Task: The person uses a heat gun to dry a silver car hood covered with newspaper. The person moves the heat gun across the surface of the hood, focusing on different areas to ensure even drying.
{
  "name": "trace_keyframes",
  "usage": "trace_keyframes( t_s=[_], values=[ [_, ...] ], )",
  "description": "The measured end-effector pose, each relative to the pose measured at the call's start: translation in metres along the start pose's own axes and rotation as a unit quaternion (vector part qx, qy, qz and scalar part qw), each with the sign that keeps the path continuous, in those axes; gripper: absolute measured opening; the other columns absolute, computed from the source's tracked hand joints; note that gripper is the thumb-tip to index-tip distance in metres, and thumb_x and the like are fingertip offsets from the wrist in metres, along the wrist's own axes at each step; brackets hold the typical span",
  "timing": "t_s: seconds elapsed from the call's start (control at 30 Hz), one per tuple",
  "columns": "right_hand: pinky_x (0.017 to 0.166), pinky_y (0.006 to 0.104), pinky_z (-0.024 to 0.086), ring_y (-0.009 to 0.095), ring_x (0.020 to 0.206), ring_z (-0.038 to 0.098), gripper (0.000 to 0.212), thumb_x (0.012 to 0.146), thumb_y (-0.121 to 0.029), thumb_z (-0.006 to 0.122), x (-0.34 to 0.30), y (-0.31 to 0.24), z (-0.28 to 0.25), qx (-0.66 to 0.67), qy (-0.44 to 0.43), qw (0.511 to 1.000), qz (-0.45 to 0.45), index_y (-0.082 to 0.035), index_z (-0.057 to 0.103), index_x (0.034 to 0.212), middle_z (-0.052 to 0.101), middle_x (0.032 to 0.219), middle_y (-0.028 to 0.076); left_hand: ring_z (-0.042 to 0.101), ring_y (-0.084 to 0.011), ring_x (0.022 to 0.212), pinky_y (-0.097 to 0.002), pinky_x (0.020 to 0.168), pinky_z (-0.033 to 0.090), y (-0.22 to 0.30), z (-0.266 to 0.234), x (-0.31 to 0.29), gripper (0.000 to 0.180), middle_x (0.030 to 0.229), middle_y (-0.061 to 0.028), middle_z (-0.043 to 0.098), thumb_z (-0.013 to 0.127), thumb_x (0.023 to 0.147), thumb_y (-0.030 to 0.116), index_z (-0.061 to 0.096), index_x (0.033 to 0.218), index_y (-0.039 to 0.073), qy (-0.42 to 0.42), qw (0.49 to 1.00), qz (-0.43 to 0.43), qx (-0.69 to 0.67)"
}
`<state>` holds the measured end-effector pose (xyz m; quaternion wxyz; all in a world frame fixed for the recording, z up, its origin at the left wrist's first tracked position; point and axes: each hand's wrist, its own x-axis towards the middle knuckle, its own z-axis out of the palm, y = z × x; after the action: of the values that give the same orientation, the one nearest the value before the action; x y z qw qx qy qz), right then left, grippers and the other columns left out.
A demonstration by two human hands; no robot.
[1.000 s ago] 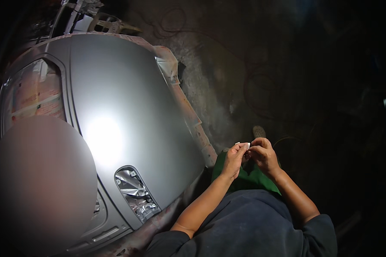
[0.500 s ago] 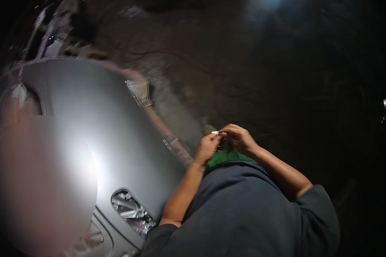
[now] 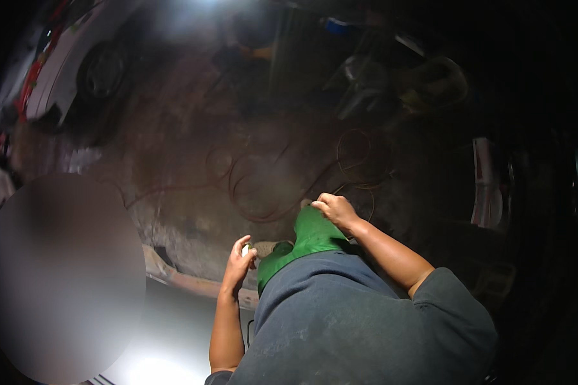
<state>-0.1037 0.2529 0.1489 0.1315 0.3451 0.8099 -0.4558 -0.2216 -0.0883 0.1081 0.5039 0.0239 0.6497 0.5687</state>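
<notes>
At the far left, a white car (image 3: 64, 58) with red trim and a dark round wheel stands at the top edge of the view, its painted body smooth and glossy. Below it, a pale grey car panel (image 3: 173, 333) curves along the lower left, a bright glare on its sleek metal skin, and its edge (image 3: 180, 279) looks rusty and rough.

The left hand (image 3: 239, 262) hangs just over that edge, the fingers curled round a small pale object (image 3: 245, 249), pinched near the fingertips; it is too small and blurred to tell what it is. Just to the right lies a green cloth garment (image 3: 308, 240), soft and folded, running from beside the left hand up to the right hand (image 3: 335, 210). The right hand's grip is closed on the top end of the green cloth, knuckles up. Below both, the person's grey-blue shirt (image 3: 353, 321) shows a coarse, worn weave.

Beyond the hands, the floor (image 3: 192, 192) is a rough, stained brown, with thin wires (image 3: 270, 179) looped in loose coils across it. Farther right, dim clutter (image 3: 392, 77) lies in the dark, its shapes unclear.
</notes>
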Motion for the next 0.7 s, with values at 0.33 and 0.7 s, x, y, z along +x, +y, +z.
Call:
trace_keyframes(
  t_s=[0.33, 0.7],
  values=[
    [0.099, 0.0467, 0.047, 0.038, 0.114, 0.06, 0.019, 0.094, -0.012, 0.059, 0.033, 0.293, -0.126, -0.13, 0.078, 0.965, 0.213, -0.003, 0.071, 0.104, 0.064, 0.12, 0.021, 0.067, -0.0387, 0.104, -0.0431, 0.095, 0.05, 0.032, 0.053, 0.114, 0.06, 0.113, -0.0286, 0.067, 0.063, 0.093, 0.021, 0.041, 0.141, -0.009, 0.009, 0.927, 0.002, 0.375],
    [0.114, 0.049, 0.039, 0.039, 0.138, 0.048, 0.035, 0.1, -0.016, 0.057, 0.065, 0.42, -0.293, -0.134, -0.034, 0.859, 0.493, -0.005, 0.064, 0.132, 0.053, 0.148, 0.017, 0.06, -0.0381, 0.127, -0.0462, 0.112, 0.045, 0.185, 0.258, 0.162, 0.06, 0.133, -0.0244, 0.061, 0.06, 0.08, 0.007, 0.05, 0.138, -0.007, -0.019, 0.94, 0.031, -0.34]
  ],
)
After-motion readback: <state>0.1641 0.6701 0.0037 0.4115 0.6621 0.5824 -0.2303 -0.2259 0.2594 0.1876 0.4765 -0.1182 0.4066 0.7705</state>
